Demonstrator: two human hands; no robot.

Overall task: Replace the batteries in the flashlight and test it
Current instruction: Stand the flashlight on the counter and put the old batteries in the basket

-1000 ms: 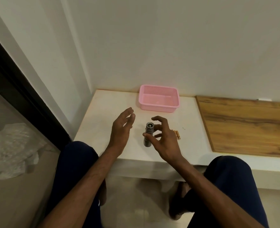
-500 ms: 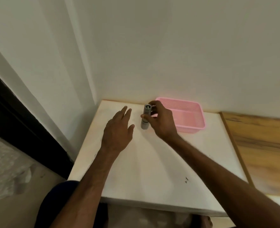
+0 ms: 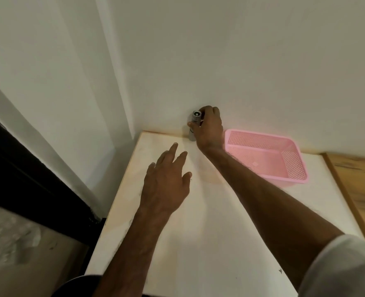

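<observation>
Now, over on the far left there's a dark door frame [image 3: 33, 179] running down at a slant, with a pale, blurred floor [image 3: 10, 239] below it. Next to that, the white wall [image 3: 220, 50] fills the whole top of the view and meets the cream table [image 3: 209, 243] along the back edge.

Moving in, the left hand [image 3: 166, 185] is out over the table, palm down, fingers spread loose and pointing toward the back corner. It's got nothing in it. Whether it's touching the tabletop or just above it, I can't tell from here.

Further along, right at the back of the table near the wall, there's the flashlight [image 3: 195, 123]. It's a small grey metal one, standing nearly upright with the lens end up and tilted toward the camera, its lower end down at the table surface. The right hand [image 3: 209, 129] is wrapped around it from the right side, thumb across the front of the barrel, fingers curled over the head. A firm grip, arm stretched well forward, with a white sleeve [image 3: 344, 269] showing at the bottom right corner.

Just beside that hand, to the right, sits a pink basket [image 3: 295, 168] with perforated walls, against the wall. And past it, at the right edge, a wooden board [image 3: 361, 185] lies on the table.
</observation>
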